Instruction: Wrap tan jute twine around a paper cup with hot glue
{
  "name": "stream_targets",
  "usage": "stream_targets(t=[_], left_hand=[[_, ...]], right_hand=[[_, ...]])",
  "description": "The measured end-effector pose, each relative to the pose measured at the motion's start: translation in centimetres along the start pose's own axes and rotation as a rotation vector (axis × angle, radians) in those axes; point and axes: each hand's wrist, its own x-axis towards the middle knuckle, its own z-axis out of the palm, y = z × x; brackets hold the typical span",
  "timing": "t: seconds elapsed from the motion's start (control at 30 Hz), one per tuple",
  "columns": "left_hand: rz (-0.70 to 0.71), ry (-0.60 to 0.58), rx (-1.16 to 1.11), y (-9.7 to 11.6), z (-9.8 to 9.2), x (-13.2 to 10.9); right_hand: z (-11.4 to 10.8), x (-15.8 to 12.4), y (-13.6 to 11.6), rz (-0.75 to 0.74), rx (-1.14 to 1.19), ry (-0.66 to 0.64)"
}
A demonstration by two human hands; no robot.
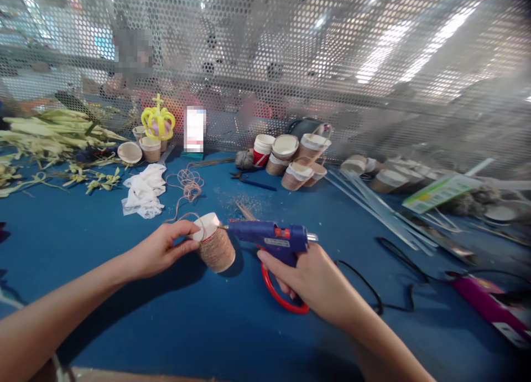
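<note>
My left hand [176, 242] pinches the rim of a small paper cup [218, 249], which tilts above the blue table. Brown twine is wound around most of the cup's outside, while a white band shows near the rim. A loose strand of twine [191, 185] runs from a tangle on the table toward my left fingers. In my right hand [305, 271] is a blue hot glue gun [269, 235], gripped by its handle, its metal nozzle at the cup's white band. Scissors with a red handle [282, 302] show under my right hand, partly hidden by it.
Twine-wrapped cups [286, 146] stand at the back. Clear glue sticks [377, 213] lie at right, beside a black cord [398, 254] and a purple box [489, 299]. White crumpled cloth [144, 191], pliers [253, 181] and pale husks [53, 133] are also there. A perforated screen [257, 55] bounds the back.
</note>
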Motion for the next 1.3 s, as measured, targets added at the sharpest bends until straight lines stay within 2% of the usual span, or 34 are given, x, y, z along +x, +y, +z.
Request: stream_targets(t=[0.33, 0.6, 1.3], left_hand=[[0.008, 0.006, 0.007, -0.1, 0.1, 0.1], [0.020, 0.007, 0.015, 0.1, 0.0, 0.0], [0.015, 0.017, -0.002, 0.4, 0.0, 0.1]], right_hand=[[0.0, -0.2, -0.5, 0.036, 0.030, 0.017], [0.3, 0.1, 0.3, 0.049, 0.055, 0.007], [0.7, -0.2, 0.2, 0.101, -0.002, 0.038]])
